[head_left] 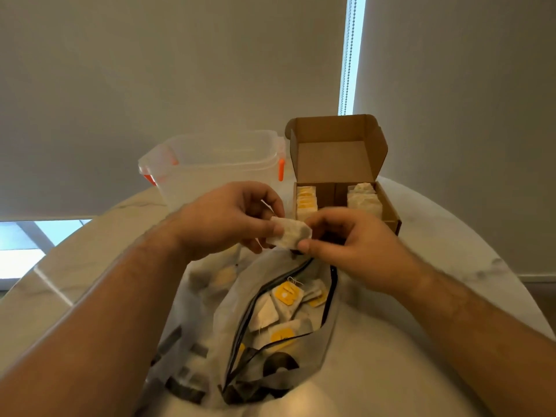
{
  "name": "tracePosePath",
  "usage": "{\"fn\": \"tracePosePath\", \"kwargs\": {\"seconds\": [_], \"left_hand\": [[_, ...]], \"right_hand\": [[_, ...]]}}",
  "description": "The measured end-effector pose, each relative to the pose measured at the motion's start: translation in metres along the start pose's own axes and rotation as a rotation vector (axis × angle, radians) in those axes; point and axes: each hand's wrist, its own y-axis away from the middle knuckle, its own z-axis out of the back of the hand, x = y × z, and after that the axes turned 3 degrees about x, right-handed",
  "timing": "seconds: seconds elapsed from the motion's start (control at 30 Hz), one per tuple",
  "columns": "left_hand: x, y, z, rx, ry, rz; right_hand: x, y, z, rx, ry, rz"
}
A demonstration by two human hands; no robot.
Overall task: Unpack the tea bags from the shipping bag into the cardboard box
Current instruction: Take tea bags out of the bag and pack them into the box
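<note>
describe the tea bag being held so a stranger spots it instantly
On the marble table, an open shipping bag lies before the cardboard box. Above its mouth, the left hand and right hand pinch one tea bag. It alone is held up, outside bag and box.

No legible text, brand or number was recorded. Yellow tags (286, 293) on the tea bags (267, 313) inside the shipping bag (224, 291) bore a pale mark too small to read. Dark printed blocks (185, 385) on the bag's outer face were blurred beyond reading.

Cardboard box (391, 219) behind shipping bag (228, 299)
</note>
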Motion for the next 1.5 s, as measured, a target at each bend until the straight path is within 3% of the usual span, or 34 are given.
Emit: {"fn": "tracePosePath", "kwargs": {"seconds": [0.13,0.3,0.43,0.6,0.8,0.93,1.07,1.23,1.5], "left_hand": [[0.004,-0.007,-0.011,-0.026,0.354,0.099],[0.010,-0.010,-0.025,0.106,0.490,0.218],[0.008,-0.013,-0.030,0.084,0.357,0.207],[0.001,-0.016,-0.037,-0.100,0.067,0.009],[0.001,-0.016,-0.047,-0.100,-0.051,-0.104],[0.005,-0.021,-0.056,-0.224,-0.060,-0.121],[0.006,-0.025,-0.064,-0.257,-0.038,-0.123],[0.015,-0.035,-0.059,-0.470,-0.576,-0.113],[0.024,-0.034,-0.062,-0.467,-0.735,-0.189]], "right_hand": [[0.001,0.002,0.007,-0.051,-0.234,0.119],[0.000,0.003,0.012,-0.172,0.026,0.185],[0.000,-0.001,0.013,-0.234,0.116,0.195],[0.001,0.000,0.016,-0.261,0.126,0.145],[0.008,0.002,0.022,-0.294,0.124,0.182],[0.007,-0.002,0.028,-0.249,0.077,0.100],[0.008,-0.011,0.046,-0.216,0.178,0.025],[0.005,-0.031,0.089,-0.258,0.297,-0.094],[-0.021,-0.056,0.121,-0.049,0.682,-0.320]]}}
